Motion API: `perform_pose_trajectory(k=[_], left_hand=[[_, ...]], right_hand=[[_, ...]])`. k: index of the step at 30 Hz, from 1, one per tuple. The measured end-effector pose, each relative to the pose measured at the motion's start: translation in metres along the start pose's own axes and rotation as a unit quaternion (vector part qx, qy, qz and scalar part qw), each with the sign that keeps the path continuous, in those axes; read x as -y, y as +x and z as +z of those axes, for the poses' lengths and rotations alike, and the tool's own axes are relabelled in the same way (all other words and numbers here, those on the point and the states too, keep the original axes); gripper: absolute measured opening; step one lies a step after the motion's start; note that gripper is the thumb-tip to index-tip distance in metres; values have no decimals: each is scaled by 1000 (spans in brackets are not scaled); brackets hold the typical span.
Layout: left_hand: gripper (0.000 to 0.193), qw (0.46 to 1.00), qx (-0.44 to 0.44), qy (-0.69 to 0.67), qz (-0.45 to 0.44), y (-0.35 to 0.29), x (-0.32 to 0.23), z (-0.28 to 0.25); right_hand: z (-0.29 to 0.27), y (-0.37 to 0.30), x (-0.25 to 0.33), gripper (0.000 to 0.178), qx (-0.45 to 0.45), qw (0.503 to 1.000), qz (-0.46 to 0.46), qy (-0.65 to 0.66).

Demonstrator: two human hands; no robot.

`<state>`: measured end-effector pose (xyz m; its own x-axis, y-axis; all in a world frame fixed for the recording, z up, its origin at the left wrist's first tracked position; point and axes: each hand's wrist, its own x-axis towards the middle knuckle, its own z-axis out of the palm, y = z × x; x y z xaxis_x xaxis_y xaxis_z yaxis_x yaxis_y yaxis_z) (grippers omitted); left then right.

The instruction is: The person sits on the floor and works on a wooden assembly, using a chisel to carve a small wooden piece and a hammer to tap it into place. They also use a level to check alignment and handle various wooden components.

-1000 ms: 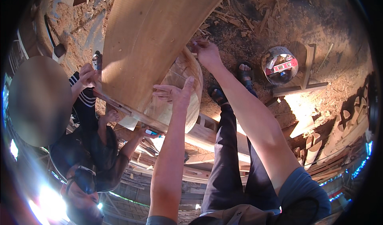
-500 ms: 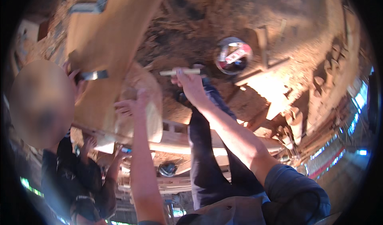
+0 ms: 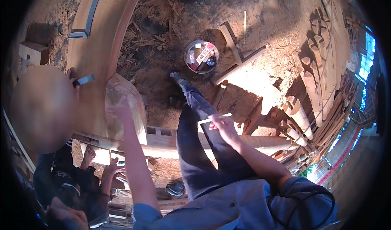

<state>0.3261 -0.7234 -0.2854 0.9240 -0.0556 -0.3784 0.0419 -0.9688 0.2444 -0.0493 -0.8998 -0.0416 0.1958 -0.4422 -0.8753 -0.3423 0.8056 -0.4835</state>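
My right hand [image 3: 224, 127] is closed around a thin pale wooden stick [image 3: 205, 121], held over my right thigh. My left hand [image 3: 121, 108] reaches over a light, rounded wooden piece [image 3: 132, 101] on the left, its fingers stretched out and holding nothing. I cannot tell whether they touch the wood. That piece sits against a wide curved timber slab [image 3: 95, 42]. At the slab's left edge a co-worker's hand [image 3: 73, 81] holds a flat metal blade [image 3: 86, 79].
A metal carpenter's square [image 3: 90, 20] lies on the slab. Beyond my foot a round bucket [image 3: 190, 68] holds mixed items. Beneath my legs runs a mortised beam [image 3: 163, 139]. Cut wood pieces [image 3: 311, 85] line the right. Another person's hands [image 3: 114, 167] show lower left.
My right hand has drawn back toward me with the stick, from beyond my knee to over my thigh. My left hand stays by the rounded piece. The whole view has shifted.
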Motion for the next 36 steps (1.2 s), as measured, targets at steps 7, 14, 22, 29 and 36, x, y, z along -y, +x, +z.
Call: perform_pose_trajectory(k=[7,14,22,29,36], left_hand=[[47,945,250,-31,209,-209,-32,56],[41,829,420,-103,355,-264,-154,264],[22,670,360,194,619,-246,-215,442],[35,676,300,154,655,-242,-212,443],[53,813,378,-80,436,-261,-216,289]], right_hand=[[-77,65,-17,27,-159,982,-94,38],[-87,120,-82,23,-135,974,-40,-180],[-123,134,-54,34,-15,987,-13,-157],[-132,131,-43,34,9,983,-26,-182],[-141,140,-66,34,-47,984,-66,-157]])
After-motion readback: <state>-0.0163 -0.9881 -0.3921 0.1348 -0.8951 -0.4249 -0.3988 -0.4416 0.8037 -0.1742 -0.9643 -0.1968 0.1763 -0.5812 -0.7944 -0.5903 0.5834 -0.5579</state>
